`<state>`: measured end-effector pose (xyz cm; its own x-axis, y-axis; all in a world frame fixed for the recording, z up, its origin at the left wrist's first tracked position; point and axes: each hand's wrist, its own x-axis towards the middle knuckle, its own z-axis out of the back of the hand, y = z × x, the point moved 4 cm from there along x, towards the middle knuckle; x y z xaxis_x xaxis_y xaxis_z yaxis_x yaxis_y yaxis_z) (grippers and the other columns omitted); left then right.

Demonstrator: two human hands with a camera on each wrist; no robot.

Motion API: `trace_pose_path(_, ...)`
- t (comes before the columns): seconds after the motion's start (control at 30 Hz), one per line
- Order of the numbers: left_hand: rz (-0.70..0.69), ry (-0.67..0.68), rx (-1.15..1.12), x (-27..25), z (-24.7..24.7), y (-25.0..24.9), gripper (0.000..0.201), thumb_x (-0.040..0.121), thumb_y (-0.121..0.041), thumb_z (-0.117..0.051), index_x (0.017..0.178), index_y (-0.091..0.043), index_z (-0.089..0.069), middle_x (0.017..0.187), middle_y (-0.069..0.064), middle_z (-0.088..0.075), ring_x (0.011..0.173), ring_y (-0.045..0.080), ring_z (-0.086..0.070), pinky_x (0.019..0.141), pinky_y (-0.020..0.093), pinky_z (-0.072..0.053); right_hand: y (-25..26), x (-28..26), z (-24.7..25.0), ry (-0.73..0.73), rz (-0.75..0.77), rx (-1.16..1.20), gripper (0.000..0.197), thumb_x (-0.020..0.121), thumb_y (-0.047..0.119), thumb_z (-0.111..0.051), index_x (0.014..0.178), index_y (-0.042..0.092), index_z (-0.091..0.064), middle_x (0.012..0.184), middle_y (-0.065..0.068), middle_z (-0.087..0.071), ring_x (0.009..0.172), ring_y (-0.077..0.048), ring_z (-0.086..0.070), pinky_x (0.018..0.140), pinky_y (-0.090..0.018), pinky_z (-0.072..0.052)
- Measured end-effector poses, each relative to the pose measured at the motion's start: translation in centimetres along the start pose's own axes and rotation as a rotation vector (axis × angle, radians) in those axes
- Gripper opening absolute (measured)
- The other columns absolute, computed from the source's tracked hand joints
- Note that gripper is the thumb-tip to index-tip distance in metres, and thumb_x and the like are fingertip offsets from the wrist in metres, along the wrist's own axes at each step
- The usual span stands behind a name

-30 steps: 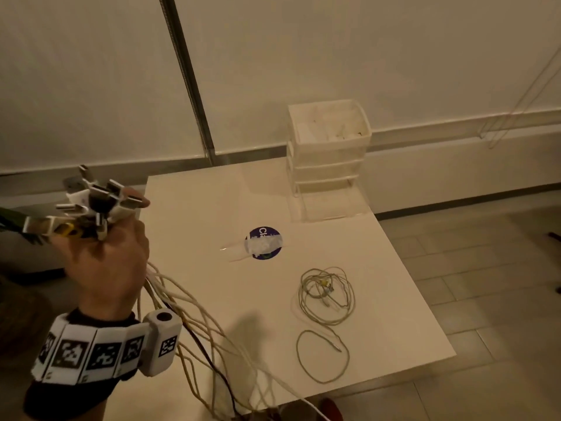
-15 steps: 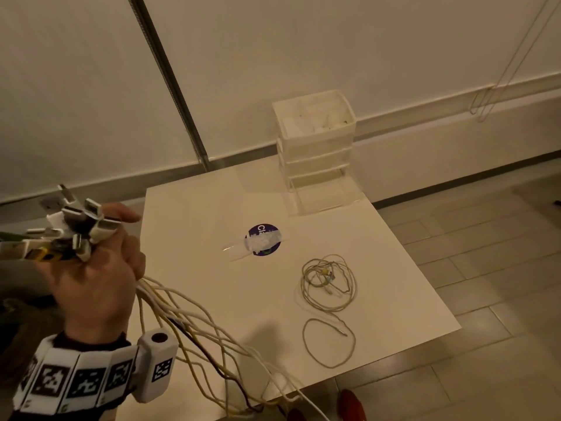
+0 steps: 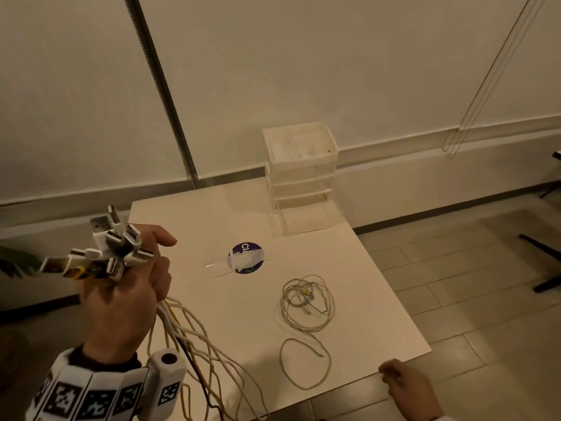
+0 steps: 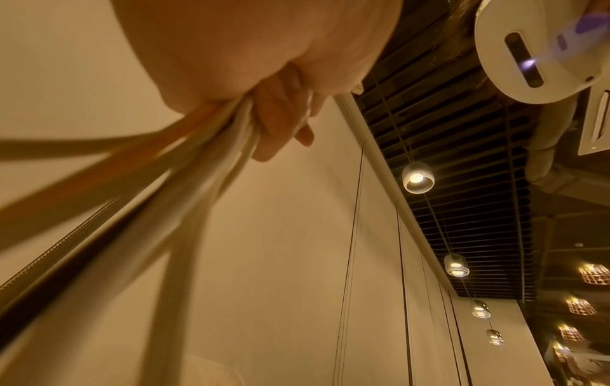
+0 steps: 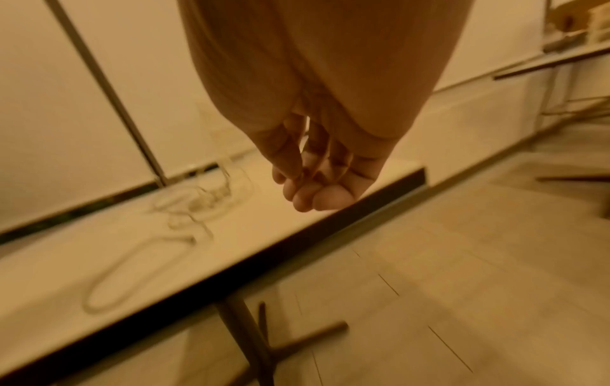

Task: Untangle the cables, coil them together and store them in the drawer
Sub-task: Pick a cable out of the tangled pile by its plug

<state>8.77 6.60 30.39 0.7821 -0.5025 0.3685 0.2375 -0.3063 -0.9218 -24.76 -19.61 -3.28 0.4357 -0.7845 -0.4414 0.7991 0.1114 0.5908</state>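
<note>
My left hand (image 3: 127, 296) is raised over the table's left edge and grips a bundle of cables (image 3: 194, 344), mostly white. Their USB plugs (image 3: 112, 247) fan out above my fist, and the cords hang past the table's front edge. In the left wrist view my fingers (image 4: 274, 122) are wrapped round the cords (image 4: 185, 169). A loosely tangled white cable (image 3: 306, 302) lies on the white table (image 3: 197, 220), with one loop (image 3: 303, 363) trailing toward me. My right hand (image 3: 406, 387) hovers by the table's front right edge, fingers (image 5: 313, 188) loosely curled and holding nothing. The white drawer unit (image 3: 300, 165) stands at the back.
The clear bottom drawer (image 3: 303, 220) of the unit is pulled out over the table. A round blue sticker (image 3: 246, 258) with tape on it sits mid-table. Tiled floor (image 3: 470, 299) lies to the right, a wall behind. The table's pedestal leg (image 5: 251, 334) shows below its edge.
My left hand with the bundle has come lower and to the right. My right hand has come into view at the table's front right edge. The cable on the table has not moved.
</note>
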Motion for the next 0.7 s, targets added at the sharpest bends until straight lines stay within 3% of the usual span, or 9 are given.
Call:
trace_pose_path(0.1, -0.032, -0.05, 0.021, -0.3, 0.2, 0.2, 0.042, 0.087, -0.055, -0.06, 0.081, -0.014, -0.056, 0.045, -0.012, -0.036, 0.035, 0.0, -0.026, 0.037, 0.012, -0.022, 7.4, -0.1, 3.1, -0.105, 0.239, 0.002, 0.031, 0.084, 0.0, -0.062, 0.078, 0.031, -0.067, 0.065, 0.017, -0.069, 0.07, 0.006, -0.063, 0.062, -0.012, -0.048)
trace_pose_path(0.2, -0.048, -0.06, 0.031, -0.7, 0.2, 0.0, 0.033, 0.087, -0.056, -0.059, 0.08, -0.023, -0.061, 0.045, -0.012, -0.037, 0.035, 0.0, -0.026, 0.037, 0.012, -0.022, 12.9, 1.5, 4.6, -0.131, 0.403, 0.023, 0.022, 0.087, 0.003, -0.061, 0.089, 0.023, -0.069, 0.079, 0.014, -0.07, 0.071, 0.0, -0.064, 0.066, -0.019, -0.051)
trace_pose_path(0.3, -0.046, -0.071, 0.044, -1.0, 0.1, -0.1, 0.034, 0.085, -0.06, -0.06, 0.079, -0.027, -0.063, 0.046, -0.011, -0.038, 0.035, 0.0, -0.027, 0.037, 0.012, -0.023, 17.8, 4.1, 4.3, -0.048, 0.522, -0.051, 0.018, 0.089, 0.006, -0.06, 0.095, 0.02, -0.07, 0.088, 0.008, -0.07, 0.068, -0.001, -0.06, 0.067, -0.011, -0.043)
trace_pose_path(0.4, -0.032, -0.09, 0.08, -1.2, -0.1, -0.1, 0.038, 0.081, -0.066, -0.061, 0.078, -0.028, -0.063, 0.045, -0.011, -0.039, 0.035, 0.0, -0.029, 0.037, 0.013, -0.024, 20.9, 7.4, 1.6, 0.133, 0.556, -0.245, 0.021, 0.092, 0.01, -0.056, 0.104, 0.015, -0.072, 0.102, -0.001, -0.072, 0.09, -0.015, -0.064, 0.077, -0.015, -0.04)
trace_pose_path(0.47, -0.02, -0.118, 0.089, -1.4, -0.1, 0.1, 0.041, 0.077, -0.069, -0.062, 0.077, -0.028, -0.064, 0.044, -0.011, -0.039, 0.034, 0.0, -0.029, 0.037, 0.012, -0.024, 22.3, 9.0, -0.3, 0.225, 0.547, -0.36, 0.024, 0.092, 0.012, -0.053, 0.108, 0.014, -0.072, 0.109, -0.005, -0.072, 0.1, -0.021, -0.065, 0.084, -0.023, -0.046)
trace_pose_path(0.57, -0.033, -0.152, 0.142, -1.8, -0.5, -0.1, 0.042, 0.077, -0.07, -0.062, 0.077, -0.028, -0.065, 0.045, -0.009, -0.04, 0.035, 0.001, -0.029, 0.037, 0.013, -0.023, 23.2, 10.9, -3.2, 0.287, 0.531, -0.45, 0.027, 0.092, 0.014, -0.05, 0.109, 0.015, -0.071, 0.112, -0.009, -0.07, 0.104, -0.025, -0.063, 0.089, -0.029, -0.048)
trace_pose_path(0.7, -0.046, -0.225, 0.172, -2.4, -0.5, -0.1, 0.039, 0.08, -0.064, -0.063, 0.077, -0.025, -0.065, 0.047, -0.006, -0.037, 0.036, 0.004, -0.028, 0.037, 0.012, -0.024, 23.7, 12.7, -6.1, 0.292, 0.511, -0.475, 0.033, 0.092, 0.013, -0.047, 0.121, 0.023, -0.06, 0.114, -0.015, -0.064, 0.093, -0.03, -0.064, 0.081, -0.032, -0.052)
